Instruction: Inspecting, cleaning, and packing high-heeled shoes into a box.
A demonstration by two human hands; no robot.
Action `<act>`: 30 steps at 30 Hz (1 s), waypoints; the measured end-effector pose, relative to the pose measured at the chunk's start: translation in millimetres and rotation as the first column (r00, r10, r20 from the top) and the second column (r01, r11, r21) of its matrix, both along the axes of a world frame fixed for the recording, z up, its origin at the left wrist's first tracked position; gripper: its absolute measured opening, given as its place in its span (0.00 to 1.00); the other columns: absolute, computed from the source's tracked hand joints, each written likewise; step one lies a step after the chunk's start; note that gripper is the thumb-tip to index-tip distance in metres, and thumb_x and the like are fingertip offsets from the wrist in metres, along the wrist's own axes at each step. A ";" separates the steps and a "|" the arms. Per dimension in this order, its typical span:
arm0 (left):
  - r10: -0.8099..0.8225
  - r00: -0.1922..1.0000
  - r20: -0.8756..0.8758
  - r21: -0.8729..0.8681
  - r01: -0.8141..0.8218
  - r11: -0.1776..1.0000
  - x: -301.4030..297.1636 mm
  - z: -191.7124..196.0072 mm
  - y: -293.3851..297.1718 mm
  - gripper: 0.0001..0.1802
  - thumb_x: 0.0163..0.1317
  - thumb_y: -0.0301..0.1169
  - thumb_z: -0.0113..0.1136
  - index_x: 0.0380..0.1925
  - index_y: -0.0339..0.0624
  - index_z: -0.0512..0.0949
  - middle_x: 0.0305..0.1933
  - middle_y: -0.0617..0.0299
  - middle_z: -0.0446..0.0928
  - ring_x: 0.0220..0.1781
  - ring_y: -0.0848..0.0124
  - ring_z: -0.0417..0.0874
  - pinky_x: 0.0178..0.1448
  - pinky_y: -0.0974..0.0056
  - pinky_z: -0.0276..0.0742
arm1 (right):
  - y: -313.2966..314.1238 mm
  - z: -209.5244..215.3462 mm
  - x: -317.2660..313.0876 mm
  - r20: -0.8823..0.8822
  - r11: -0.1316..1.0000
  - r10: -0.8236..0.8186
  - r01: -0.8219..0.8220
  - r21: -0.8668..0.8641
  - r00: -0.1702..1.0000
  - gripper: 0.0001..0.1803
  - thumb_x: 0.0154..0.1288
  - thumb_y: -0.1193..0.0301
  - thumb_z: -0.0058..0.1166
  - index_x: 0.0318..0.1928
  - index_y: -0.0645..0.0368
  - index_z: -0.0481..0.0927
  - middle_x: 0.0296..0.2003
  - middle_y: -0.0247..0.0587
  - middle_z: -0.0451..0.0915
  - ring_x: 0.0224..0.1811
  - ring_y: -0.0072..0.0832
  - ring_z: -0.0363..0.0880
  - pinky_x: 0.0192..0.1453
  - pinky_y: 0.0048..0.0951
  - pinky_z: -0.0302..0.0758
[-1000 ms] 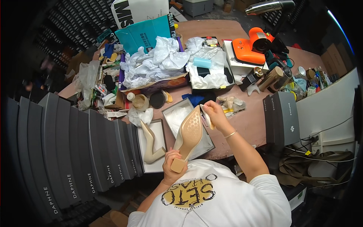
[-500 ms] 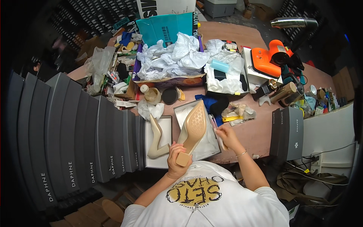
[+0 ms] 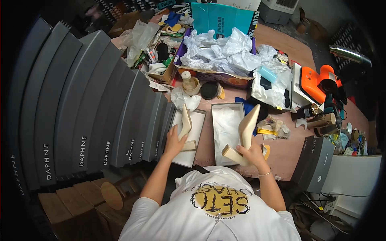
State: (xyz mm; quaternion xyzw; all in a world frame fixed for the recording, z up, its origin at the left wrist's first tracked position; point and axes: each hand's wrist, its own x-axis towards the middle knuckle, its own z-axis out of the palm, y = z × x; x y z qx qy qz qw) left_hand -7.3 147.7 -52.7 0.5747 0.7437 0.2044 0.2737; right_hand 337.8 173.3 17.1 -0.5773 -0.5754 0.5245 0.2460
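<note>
Shoe (image 3: 249, 123) clasped in right fingers (image 3: 244, 151).

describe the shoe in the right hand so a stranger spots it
On the pinkish table, find the open box lined with white paper. Over its right edge, the right hand holds a cream block-heeled shoe. Only this shoe, not its twin at the left hand, overlaps that box.

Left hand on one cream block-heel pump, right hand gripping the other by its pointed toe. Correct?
Not the toe: the head view shows the right hand gripping its cream block-heel pump by the back end, leaving the pointed toe free. The left hand is on the other pump, as you say.
</note>
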 end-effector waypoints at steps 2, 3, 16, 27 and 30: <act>-0.191 0.981 -0.024 -0.425 0.163 0.891 -26.9 -3.5 -3.3 0.26 0.59 0.37 0.61 0.56 0.34 0.73 0.49 0.43 0.78 0.54 0.50 0.77 0.59 0.53 0.72 | 1.6 -15.1 5.3 0.455 0.952 0.098 -0.217 0.217 0.885 0.42 0.55 0.54 0.63 0.62 0.68 0.65 0.47 0.62 0.75 0.47 0.50 0.78 0.53 0.41 0.74; -0.152 0.988 0.017 -0.344 0.149 0.927 -23.4 -0.5 -5.4 0.26 0.59 0.37 0.62 0.55 0.35 0.74 0.46 0.45 0.79 0.51 0.51 0.79 0.57 0.53 0.73 | 3.8 -18.4 1.7 0.527 0.954 0.185 -0.279 0.105 0.830 0.47 0.56 0.46 0.61 0.65 0.67 0.63 0.49 0.67 0.73 0.49 0.57 0.76 0.54 0.44 0.73; 0.412 0.567 0.713 -0.306 -0.277 0.911 37.4 -58.4 0.1 0.39 0.60 0.37 0.62 0.67 0.37 0.58 0.60 0.48 0.70 0.61 0.62 0.72 0.64 0.61 0.66 | -11.4 -89.6 -43.2 -0.230 0.883 -0.155 0.030 -0.468 0.961 0.35 0.62 0.67 0.50 0.68 0.65 0.58 0.40 0.40 0.77 0.38 0.23 0.74 0.42 0.23 0.72; -0.052 0.457 0.888 0.151 -0.182 0.972 102.6 73.5 -34.9 0.32 0.60 0.34 0.40 0.65 0.33 0.57 0.58 0.51 0.70 0.59 0.65 0.73 0.64 0.63 0.68 | -56.3 -1.0 -46.4 -0.416 0.983 -0.046 0.115 0.143 0.908 0.37 0.68 0.62 0.40 0.71 0.69 0.48 0.66 0.56 0.61 0.69 0.39 0.61 0.72 0.34 0.55; -0.075 0.411 0.908 0.146 -0.143 0.979 96.1 73.7 -38.0 0.35 0.60 0.35 0.39 0.68 0.29 0.54 0.62 0.49 0.67 0.63 0.64 0.68 0.68 0.63 0.61 | -59.8 -3.7 -45.7 -0.338 0.957 0.008 0.091 0.275 0.941 0.38 0.68 0.61 0.37 0.70 0.72 0.47 0.66 0.60 0.59 0.70 0.45 0.59 0.72 0.36 0.53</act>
